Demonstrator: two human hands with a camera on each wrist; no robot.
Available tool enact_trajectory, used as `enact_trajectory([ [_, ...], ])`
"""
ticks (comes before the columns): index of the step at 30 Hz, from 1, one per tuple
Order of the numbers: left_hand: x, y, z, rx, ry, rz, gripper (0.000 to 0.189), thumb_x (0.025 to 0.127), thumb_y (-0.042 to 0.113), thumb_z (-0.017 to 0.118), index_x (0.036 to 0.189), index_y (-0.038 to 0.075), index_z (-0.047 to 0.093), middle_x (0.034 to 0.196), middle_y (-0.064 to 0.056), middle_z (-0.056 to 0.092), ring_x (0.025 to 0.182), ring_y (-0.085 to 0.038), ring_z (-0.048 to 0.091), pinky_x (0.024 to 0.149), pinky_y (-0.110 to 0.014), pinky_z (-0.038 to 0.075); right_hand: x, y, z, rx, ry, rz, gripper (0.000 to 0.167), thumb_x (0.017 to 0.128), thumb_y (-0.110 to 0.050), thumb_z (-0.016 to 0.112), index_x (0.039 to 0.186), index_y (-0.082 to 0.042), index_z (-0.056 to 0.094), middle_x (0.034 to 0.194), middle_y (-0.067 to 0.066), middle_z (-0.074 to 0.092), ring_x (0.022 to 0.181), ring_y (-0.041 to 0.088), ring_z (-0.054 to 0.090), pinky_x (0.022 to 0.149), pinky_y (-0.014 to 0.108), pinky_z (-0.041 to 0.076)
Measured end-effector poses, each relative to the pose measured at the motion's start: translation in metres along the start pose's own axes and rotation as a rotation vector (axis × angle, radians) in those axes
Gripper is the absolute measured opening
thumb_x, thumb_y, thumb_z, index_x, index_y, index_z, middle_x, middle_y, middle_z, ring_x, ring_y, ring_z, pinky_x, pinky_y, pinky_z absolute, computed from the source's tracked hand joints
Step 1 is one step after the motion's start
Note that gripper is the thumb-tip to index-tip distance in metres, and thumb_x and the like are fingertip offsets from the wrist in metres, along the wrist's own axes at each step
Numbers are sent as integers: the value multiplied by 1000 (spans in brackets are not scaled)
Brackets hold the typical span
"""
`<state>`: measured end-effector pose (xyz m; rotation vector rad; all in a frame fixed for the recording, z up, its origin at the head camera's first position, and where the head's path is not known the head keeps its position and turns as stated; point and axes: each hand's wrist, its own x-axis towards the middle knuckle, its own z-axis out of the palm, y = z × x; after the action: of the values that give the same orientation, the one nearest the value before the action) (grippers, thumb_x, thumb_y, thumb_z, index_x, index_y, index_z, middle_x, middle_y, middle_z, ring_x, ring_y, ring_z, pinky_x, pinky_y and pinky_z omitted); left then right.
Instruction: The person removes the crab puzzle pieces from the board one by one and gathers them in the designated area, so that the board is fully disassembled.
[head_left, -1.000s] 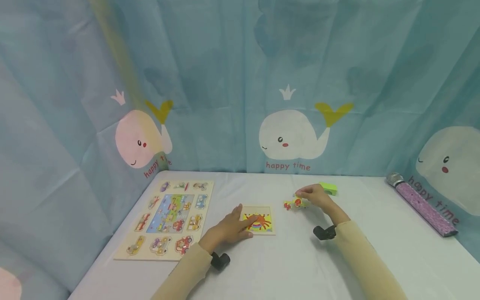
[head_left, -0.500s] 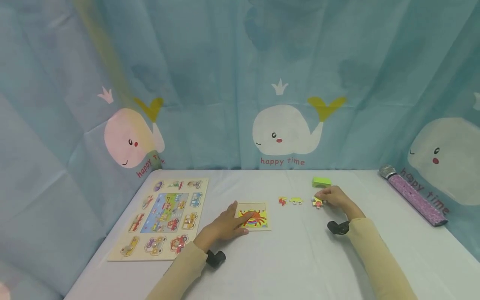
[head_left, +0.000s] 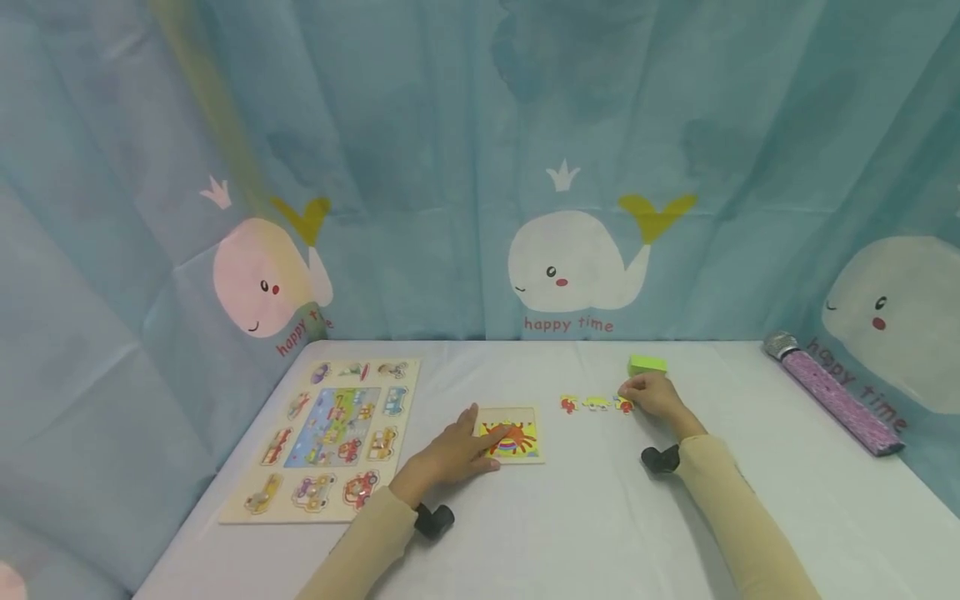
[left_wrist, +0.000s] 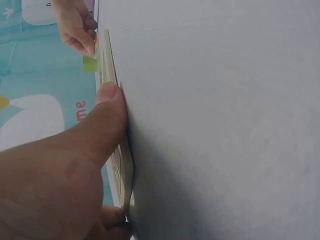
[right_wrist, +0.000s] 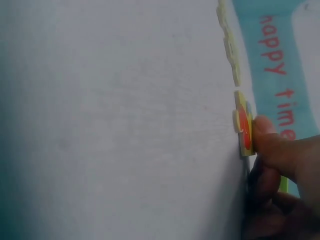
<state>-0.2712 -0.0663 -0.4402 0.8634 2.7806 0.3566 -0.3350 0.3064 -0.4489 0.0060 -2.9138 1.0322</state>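
My left hand [head_left: 457, 450] rests on the left side of a small square wooden puzzle board [head_left: 512, 411] with a red and yellow picture. One finger lies straight across the picture, and the thumb [left_wrist: 112, 107] lies along the board's near edge. To the right, my right hand [head_left: 656, 398] pinches a yellow and red puzzle piece [right_wrist: 244, 125] between thumb and fingers, close to the table. A red piece [head_left: 568, 404] and a yellow-green piece [head_left: 597, 403] lie in a row to its left.
A large wooden vehicle puzzle board [head_left: 337, 433] lies at the left. A green block [head_left: 648, 364] stands just behind my right hand. A pink glittery microphone [head_left: 840, 400] lies at the right. A blue whale-print curtain [head_left: 427, 167] hangs behind the white table.
My right hand first drew the puzzle piece rightward out of the cluster, then brought it back left near the yellow-green piece. My left hand stays on the square board.
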Motion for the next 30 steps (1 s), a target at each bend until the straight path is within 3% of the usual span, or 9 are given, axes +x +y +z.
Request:
enact_trajectory([
  [8, -2, -1, -1, 18, 24, 4, 58, 90, 47, 50, 143, 34, 30, 151, -27, 11, 138, -42, 20, 106, -54, 30, -1, -8, -2, -11, 7, -37, 24, 88, -19, 61, 97, 2, 67, 104, 22, 65, 102, 39, 57, 85, 49, 46],
  [11, -2, 2, -1, -12, 18, -8, 56, 91, 46, 50, 142, 39, 29, 152, -23, 11, 139, -40, 19, 106, -55, 29, -4, -20, -2, 25, 11, -41, 25, 90, -20, 60, 98, 2, 66, 99, 21, 64, 85, 33, 61, 72, 41, 50],
  [14, -5, 5, 0, -37, 8, -37, 53, 91, 44, 49, 141, 41, 31, 154, -19, 10, 140, -37, 18, 107, -54, 27, -4, -44, 5, 60, -20, -62, 24, 90, -20, 59, 99, 1, 66, 92, 16, 64, 72, 21, 56, 60, 30, 47],
  [21, -9, 8, 4, -18, 19, -69, 44, 96, 35, 44, 137, 47, 33, 154, -16, 13, 139, -35, 22, 108, -51, 28, -8, -112, 49, 79, -268, -155, 19, 90, -20, 59, 98, -5, 67, 87, 7, 64, 75, 15, 53, 64, 25, 44],
  [30, -17, 9, 9, -12, 40, -68, 44, 96, 31, 46, 137, 45, 36, 152, -18, 19, 134, -38, 31, 103, -52, 35, -24, -159, 104, 55, -381, -246, 11, 89, -15, 58, 95, -9, 65, 75, 3, 57, 65, 13, 49, 57, 22, 41],
])
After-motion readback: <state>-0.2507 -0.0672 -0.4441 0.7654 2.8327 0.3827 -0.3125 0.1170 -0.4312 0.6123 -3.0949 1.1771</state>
